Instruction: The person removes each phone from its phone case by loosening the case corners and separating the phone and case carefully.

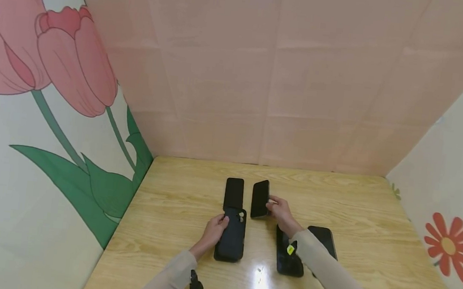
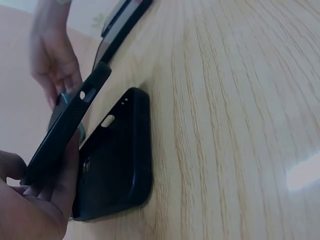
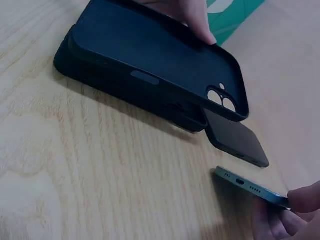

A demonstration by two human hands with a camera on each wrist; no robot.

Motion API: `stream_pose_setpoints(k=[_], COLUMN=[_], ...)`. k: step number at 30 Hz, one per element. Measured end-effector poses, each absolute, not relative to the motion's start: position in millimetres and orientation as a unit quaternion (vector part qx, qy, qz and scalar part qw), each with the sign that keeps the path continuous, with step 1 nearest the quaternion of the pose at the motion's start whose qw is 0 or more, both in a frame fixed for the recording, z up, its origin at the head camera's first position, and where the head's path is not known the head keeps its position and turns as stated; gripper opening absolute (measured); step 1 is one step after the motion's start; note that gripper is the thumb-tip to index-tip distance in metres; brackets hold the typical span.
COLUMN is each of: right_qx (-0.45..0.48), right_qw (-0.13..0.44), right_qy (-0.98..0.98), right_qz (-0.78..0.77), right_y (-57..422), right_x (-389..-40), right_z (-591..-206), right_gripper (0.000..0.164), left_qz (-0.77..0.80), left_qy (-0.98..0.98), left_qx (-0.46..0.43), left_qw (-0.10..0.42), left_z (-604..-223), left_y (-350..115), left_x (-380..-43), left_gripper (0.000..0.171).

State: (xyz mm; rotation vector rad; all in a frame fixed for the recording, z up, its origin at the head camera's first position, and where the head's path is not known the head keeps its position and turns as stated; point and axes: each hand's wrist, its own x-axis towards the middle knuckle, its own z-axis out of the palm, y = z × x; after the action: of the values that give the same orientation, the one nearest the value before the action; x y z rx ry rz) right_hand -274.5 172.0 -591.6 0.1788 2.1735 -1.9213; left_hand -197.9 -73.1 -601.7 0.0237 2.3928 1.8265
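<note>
My left hand [image 1: 212, 232] pinches a black phone case [image 1: 234, 238] by its side, thumb inside and fingers underneath. The case is tilted, with camera holes at its far end. Beneath it a second black phone case [image 2: 117, 160] lies on the table, hollow side up; the head view mostly hides it. My right hand [image 1: 281, 211] grips a smartphone [image 1: 259, 199] by its right edge, tilted, with its dark face toward the head camera. The right wrist view shows the phone's port end [image 3: 240, 181]. Another dark phone [image 1: 234, 192] lies flat just beyond the cases.
Under and beside my right forearm lie two more dark, phone-like slabs [image 1: 289, 261] [image 1: 324, 239]. The wooden table [image 1: 168, 189] meets a pink cloth wall at the back. Flowered cloth walls stand at the left and right.
</note>
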Motion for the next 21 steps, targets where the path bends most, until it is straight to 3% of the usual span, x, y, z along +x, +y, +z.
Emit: stream_pose_setpoints(k=[6, 12, 21], right_qx=[0.090, 0.101, 0.089], right_qw=[0.089, 0.065, 0.093], right_qy=[0.740, 0.754, 0.777], right_qz=[-0.661, -0.646, -0.617], right_y=[168.5, 165.6, 170.3], right_x=[-276.0, -278.2, -284.1], right_z=[-595.7, -595.1, -599.5], right_gripper=[0.045, 0.043, 0.048], left_qz=[0.605, 0.606, 0.607], left_qy=[0.788, 0.786, 0.784], left_qx=[0.020, 0.023, 0.030], left_qw=[0.113, 0.124, 0.125], left_z=[-601.9, -603.2, -605.3], left_y=[-66.6, -63.8, -66.0], left_x=[-195.4, -195.0, -195.8], left_gripper=[0.054, 0.053, 0.048])
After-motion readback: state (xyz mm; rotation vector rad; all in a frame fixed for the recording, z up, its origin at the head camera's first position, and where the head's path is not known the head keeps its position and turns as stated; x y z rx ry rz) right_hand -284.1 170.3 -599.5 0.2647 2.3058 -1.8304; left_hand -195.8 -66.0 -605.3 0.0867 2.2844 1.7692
